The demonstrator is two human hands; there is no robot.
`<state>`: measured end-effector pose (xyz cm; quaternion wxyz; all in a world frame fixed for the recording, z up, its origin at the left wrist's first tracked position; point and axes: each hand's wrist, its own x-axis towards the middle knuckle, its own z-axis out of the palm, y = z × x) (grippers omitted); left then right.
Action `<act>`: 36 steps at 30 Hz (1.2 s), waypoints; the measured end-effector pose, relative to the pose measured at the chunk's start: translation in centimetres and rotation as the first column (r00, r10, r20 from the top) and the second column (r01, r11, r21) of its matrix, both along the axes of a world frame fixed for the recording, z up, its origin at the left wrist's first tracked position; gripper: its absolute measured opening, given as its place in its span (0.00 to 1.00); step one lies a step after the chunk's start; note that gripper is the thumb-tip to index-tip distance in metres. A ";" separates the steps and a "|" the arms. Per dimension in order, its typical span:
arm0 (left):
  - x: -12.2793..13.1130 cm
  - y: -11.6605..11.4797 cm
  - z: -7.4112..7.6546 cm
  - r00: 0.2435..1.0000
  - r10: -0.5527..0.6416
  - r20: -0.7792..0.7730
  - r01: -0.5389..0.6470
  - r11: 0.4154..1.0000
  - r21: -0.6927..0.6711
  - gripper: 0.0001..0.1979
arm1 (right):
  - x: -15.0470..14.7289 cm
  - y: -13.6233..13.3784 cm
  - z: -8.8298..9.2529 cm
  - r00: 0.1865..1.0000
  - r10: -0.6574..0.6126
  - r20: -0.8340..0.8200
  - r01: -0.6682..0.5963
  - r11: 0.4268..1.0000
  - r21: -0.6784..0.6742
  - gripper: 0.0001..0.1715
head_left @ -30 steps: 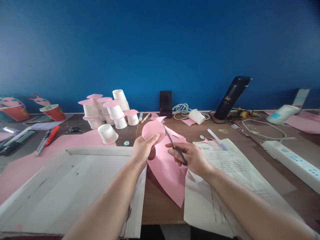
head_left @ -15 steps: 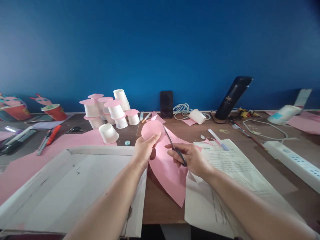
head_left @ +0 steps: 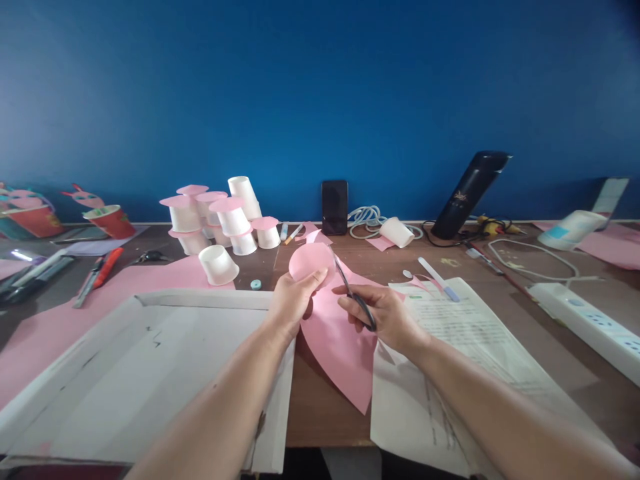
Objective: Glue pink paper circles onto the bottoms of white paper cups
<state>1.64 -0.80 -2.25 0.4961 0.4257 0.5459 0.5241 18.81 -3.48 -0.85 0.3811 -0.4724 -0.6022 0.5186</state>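
My left hand (head_left: pixel 291 301) pinches a sheet of pink paper (head_left: pixel 339 341) by its rounded top, thumb on the front of the round part. My right hand (head_left: pixel 381 313) grips a pair of black-handled scissors (head_left: pixel 351 295), whose blades point up and to the left along the right edge of the pink circle. The rest of the pink sheet hangs down between my hands over the brown table (head_left: pixel 320 408). Both forearms reach in from the bottom of the view.
A flat cardboard sheet (head_left: pixel 145 373) lies at left, printed papers (head_left: pixel 465 333) at right. White paper cups (head_left: pixel 220 223), some with pink lids, stand behind, one cup (head_left: pixel 218 265) apart. A phone (head_left: pixel 334 207), cables, a power strip (head_left: pixel 585 313), markers and decorated red cups (head_left: pixel 107 220) line the blue wall.
The pink circle and both hands have shifted slightly to the right. The scissors' blades sit a little further along the circle's edge.
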 end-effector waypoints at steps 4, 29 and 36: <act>0.1 -0.1 0.2 1.000 -0.009 0.023 0.009 1.000 0.002 0.23 | 0.1 0.0 -0.1 1.000 -0.003 -0.016 0.003 1.000 -0.008 0.26; 0.1 -0.3 0.9 0.999 0.008 0.053 -0.008 1.000 -0.007 0.22 | 0.0 0.0 0.0 1.000 0.012 -0.027 -0.013 0.999 -0.035 0.28; -0.2 -0.3 0.6 0.997 -0.078 -0.008 0.078 0.997 -0.001 0.22 | 0.2 0.1 0.2 0.999 0.001 -0.041 -0.003 0.999 -0.050 0.28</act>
